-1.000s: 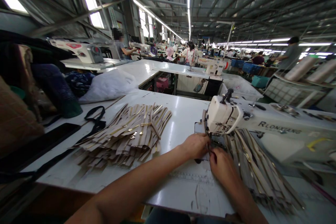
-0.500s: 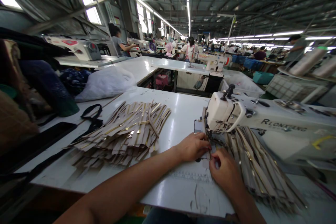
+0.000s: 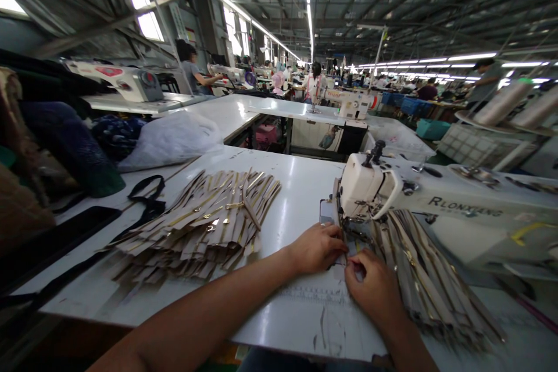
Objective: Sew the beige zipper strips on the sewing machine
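Observation:
At the white sewing machine (image 3: 366,189), both hands are close together, just in front of the presser foot. A narrow beige zipper strip (image 3: 336,202) runs past the machine head down to my fingers. My left hand (image 3: 319,247) has its fingers curled and pressed onto the strip beside the foot. Slightly nearer to me, my right hand (image 3: 370,279) pinches the strip's near end between thumb and forefinger. Fingers hide most of the held part. A heap of beige zippers with gold teeth (image 3: 209,226) lies to the left, and another bundle of zippers (image 3: 429,279) lies right, under the machine arm.
A black strap (image 3: 150,195) and a dark flat phone-like object (image 3: 65,238) lie at the left edge of the table. Behind the heap sits a white plastic bag (image 3: 174,136). Thread cones (image 3: 503,102) stand at the right. Co-workers sit at machines farther off.
The whole view has shifted slightly. Both hands stay almost in place at the machine, still on the zipper strip.

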A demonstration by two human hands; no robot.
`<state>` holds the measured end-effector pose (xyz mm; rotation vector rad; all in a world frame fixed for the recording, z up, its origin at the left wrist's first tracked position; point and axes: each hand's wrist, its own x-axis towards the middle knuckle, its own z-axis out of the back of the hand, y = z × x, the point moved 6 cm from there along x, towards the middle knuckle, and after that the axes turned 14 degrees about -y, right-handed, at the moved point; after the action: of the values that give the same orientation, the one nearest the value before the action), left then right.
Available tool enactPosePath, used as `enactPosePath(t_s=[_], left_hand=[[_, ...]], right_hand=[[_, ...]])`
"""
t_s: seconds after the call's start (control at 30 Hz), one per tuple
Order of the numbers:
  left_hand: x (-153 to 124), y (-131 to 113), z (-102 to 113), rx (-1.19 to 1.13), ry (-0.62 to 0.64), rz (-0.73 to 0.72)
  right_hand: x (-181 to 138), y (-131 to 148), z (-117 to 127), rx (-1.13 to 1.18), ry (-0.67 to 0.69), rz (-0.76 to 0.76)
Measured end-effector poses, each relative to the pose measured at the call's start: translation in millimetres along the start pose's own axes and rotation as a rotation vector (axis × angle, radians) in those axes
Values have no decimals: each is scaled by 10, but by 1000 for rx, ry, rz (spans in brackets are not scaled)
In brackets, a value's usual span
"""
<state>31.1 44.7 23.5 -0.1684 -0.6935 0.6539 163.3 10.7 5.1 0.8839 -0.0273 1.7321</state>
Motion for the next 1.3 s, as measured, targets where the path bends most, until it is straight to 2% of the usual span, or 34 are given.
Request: enactPosePath(t_s=[0.37,0.57,0.77,1.3], left_hand=[[-9,-40,3,95,5,-33],[-1,-27,19,129,-6,21],[-12,44,16,151,-21,61],[-10,218,28,115,-28,137]], right_hand=[[56,8,-58,-126,62,-49],[171,44,-102,-208,165,-92],[203,29,-186,-278,195,-56],[66,37,-189,-212,66,19]])
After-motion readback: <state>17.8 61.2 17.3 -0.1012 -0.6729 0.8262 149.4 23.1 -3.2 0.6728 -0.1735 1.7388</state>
